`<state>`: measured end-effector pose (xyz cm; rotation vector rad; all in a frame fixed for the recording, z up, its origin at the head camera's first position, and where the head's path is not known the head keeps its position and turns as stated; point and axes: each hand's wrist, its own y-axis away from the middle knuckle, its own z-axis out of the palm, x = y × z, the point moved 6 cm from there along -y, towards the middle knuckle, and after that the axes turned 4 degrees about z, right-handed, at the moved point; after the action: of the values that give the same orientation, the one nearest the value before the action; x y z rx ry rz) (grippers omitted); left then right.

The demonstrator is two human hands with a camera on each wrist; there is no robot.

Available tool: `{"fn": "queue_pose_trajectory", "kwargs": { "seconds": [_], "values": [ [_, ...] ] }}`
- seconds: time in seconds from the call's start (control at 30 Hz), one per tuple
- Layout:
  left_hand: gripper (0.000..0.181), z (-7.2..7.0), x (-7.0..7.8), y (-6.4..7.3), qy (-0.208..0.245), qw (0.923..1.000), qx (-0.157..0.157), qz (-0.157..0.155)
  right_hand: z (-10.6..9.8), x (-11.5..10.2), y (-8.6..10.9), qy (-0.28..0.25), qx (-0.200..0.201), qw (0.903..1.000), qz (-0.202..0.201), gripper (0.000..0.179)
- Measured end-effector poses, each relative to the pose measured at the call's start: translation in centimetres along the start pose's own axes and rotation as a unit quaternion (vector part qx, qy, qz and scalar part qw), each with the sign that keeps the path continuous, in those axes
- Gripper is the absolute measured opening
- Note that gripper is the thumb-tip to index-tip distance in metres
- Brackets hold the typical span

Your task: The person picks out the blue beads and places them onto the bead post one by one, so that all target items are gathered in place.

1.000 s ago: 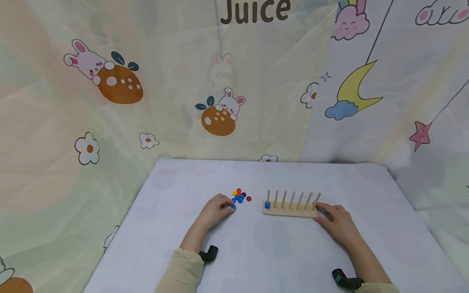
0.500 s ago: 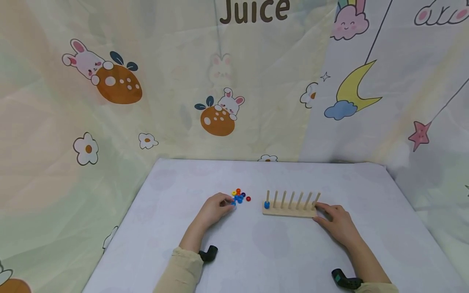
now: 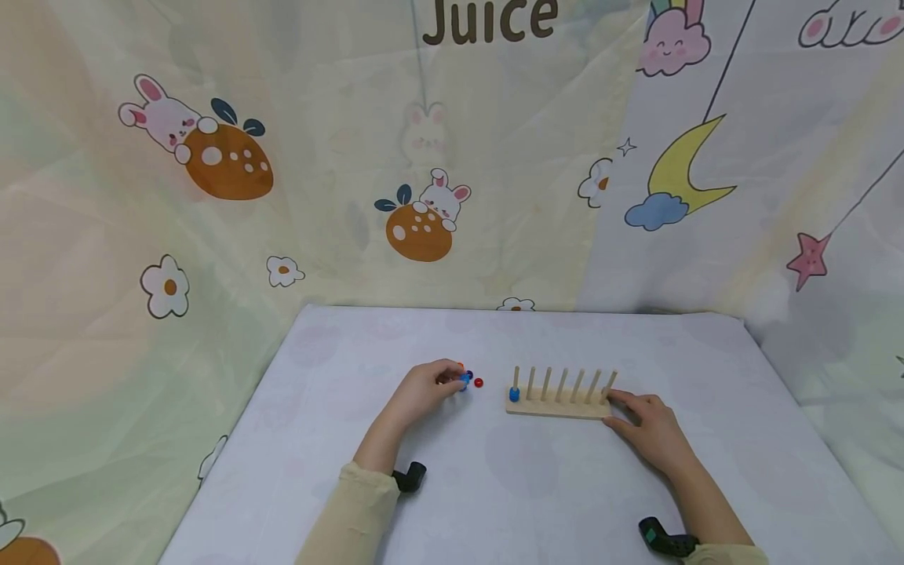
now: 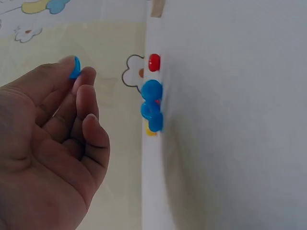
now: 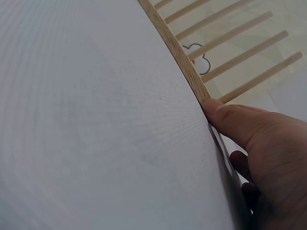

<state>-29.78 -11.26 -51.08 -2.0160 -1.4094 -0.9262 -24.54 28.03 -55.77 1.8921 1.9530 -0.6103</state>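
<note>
Wooden pegboard (image 3: 558, 409) is being steadied on the cloth-covered counter (image 3: 551, 486) in the head view, its right end being gripped between thumb and fingers by the right hand (image 3: 651, 428). Seven pegs are being shown; at least one blue bead (image 3: 514, 394) is being carried on the leftmost, exact count not being resolvable. Left of the board, loose beads (image 3: 464, 378) are being partly covered by the left hand (image 3: 427, 388); a red bead (image 3: 479, 383) is being left in view just beside them.

In the left wrist view, a held bead (image 4: 75, 67), also blue, is being pinched between thumb and forefinger; the other fingers are being kept loosely curled. Blue, red and yellow beads are being seen on the counter, apart from it.

In the right wrist view, the thumb is being pressed on the board's end; the fingertips behind are being hidden.

Risks, as judged: the held bead could be dropped, only a narrow edge being pinched; neighbours could be scattered by a knuckle; the board could be skewed if that one-ended grip is being loosened.

Writing: "Juice" is being read on the backdrop (image 3: 318, 212); upper-right lettering is being cut off, not legible. No brand is being made out.
</note>
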Motion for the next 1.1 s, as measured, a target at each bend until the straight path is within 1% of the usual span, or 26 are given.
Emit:
{"fn": "queue_pose_trajectory", "kwargs": {
  "seconds": [0.23,0.5,0.6,0.7,0.93,1.1],
  "values": [
    [0.016,0.1,2.4,-0.9,-0.003,0.9996,-0.004,0.028,0.0,-0.1,0.1,0.000,-0.002,1.0000,0.003,0.060],
    [0.020,0.7,5.3,-2.0,0.024,0.9982,-0.025,0.048,0.0,-0.1,0.0,0.000,0.000,1.0000,0.000,0.060],
    [0.020,1.0,6.4,-2.4,0.037,0.9969,-0.037,0.059,-0.1,-0.2,0.0,0.002,0.002,1.0000,-0.006,0.059],
    [0.019,1.5,7.4,-2.7,0.040,0.9958,-0.043,0.070,-0.1,-0.1,0.0,0.002,0.003,1.0000,-0.007,0.058],
    [0.018,2.6,8.3,-3.4,0.009,0.9942,-0.046,0.096,-0.2,-0.1,-0.1,0.001,0.004,0.9999,-0.010,0.057],
    [0.017,3.0,8.5,-3.4,0.007,0.9944,-0.051,0.093,-0.2,-0.2,-0.1,0.001,0.003,0.9999,-0.012,0.057]
  ]
}}
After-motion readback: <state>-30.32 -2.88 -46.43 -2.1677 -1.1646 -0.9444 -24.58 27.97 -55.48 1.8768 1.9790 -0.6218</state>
